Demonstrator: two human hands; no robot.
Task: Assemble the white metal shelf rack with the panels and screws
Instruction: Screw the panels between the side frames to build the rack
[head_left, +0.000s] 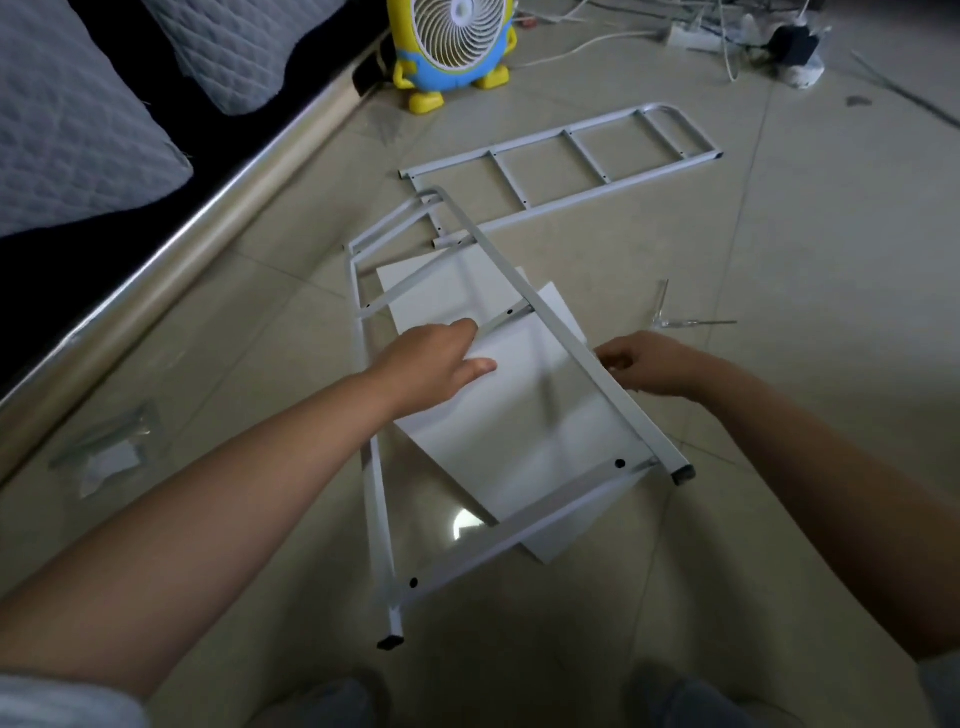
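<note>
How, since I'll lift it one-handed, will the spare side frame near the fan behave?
Probably stiff: the frame is metal tube with crossbars. Likely light, being mostly open. Pushed, it should slide on the glossy floor rather than roll, since it lies flat.

White frame (613, 384) and panel (524, 415), beige tiled floor (779, 234), yellow-and-blue fan (454, 49), grey quilted cushions (67, 130)

Panels (519, 415) under frame (530, 525); second frame (587, 156) behind (flat).
</note>
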